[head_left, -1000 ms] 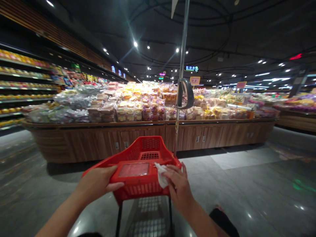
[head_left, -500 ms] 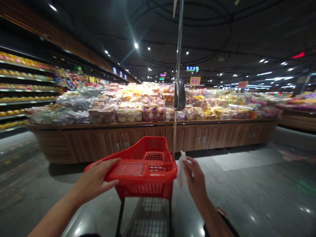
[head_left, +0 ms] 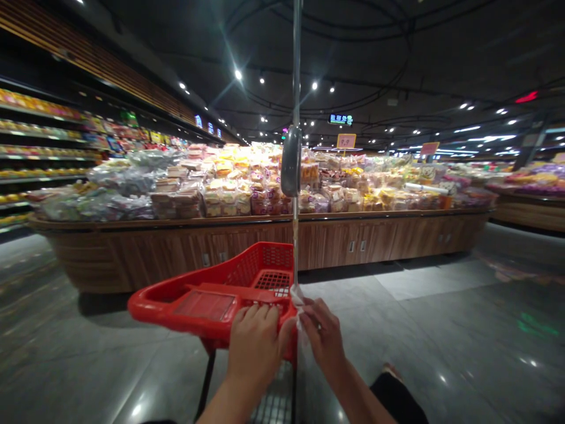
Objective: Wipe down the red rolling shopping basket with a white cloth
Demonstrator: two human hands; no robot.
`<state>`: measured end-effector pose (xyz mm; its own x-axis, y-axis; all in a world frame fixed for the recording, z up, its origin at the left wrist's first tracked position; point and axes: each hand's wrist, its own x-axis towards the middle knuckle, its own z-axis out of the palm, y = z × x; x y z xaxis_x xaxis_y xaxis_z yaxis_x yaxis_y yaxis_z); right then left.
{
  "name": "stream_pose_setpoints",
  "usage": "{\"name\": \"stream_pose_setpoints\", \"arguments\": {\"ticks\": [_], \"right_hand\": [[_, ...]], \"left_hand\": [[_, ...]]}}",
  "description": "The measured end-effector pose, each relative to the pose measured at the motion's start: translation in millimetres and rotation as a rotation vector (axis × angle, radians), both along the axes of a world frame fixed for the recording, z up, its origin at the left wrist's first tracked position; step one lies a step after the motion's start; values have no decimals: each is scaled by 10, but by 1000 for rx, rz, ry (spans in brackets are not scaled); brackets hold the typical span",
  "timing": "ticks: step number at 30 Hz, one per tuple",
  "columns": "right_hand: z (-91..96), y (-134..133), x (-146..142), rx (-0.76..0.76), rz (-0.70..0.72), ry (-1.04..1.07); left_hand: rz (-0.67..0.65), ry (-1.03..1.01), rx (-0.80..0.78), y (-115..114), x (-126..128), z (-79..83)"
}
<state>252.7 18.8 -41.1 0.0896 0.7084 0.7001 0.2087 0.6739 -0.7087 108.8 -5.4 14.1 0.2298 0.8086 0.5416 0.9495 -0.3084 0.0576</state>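
Observation:
A red plastic shopping cart [head_left: 212, 297] stands in front of me on the floor. My left hand [head_left: 256, 341] lies over the cart's near right rim, fingers curled over the edge. Just to its right, my right hand [head_left: 322, 333] pinches a crumpled white tissue [head_left: 298, 297] against the cart's right corner. A thin metal pole [head_left: 295, 176] rises from that corner, with a dark oval handle-like piece [head_left: 291, 162] partway up it.
A long wooden display island [head_left: 265, 244] piled with bagged baked goods [head_left: 247, 182] runs across ahead. Stocked shelves [head_left: 39, 153] line the left wall. Grey glossy floor [head_left: 441, 330] spreads to the right, and another display [head_left: 529, 194] stands at the far right.
My left hand slid from the cart's left rim to its right rim. My right hand brought the tissue back against the cart's corner. The cart has swung to the left.

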Motion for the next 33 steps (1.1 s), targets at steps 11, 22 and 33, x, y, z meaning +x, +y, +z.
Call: {"name": "stream_pose_setpoints", "arguments": {"ticks": [11,22,33], "right_hand": [[15,-120,-186,70,20,-70],[-21,-180,-255,174,-50,-200],[-70,-268,-134,95,8,-121]], "left_hand": [[-87,-37,236,-6,-260,-135],[-178,-84,305,-139,-361,-143],[-295,-106,376,-181,-486,-164]]}}
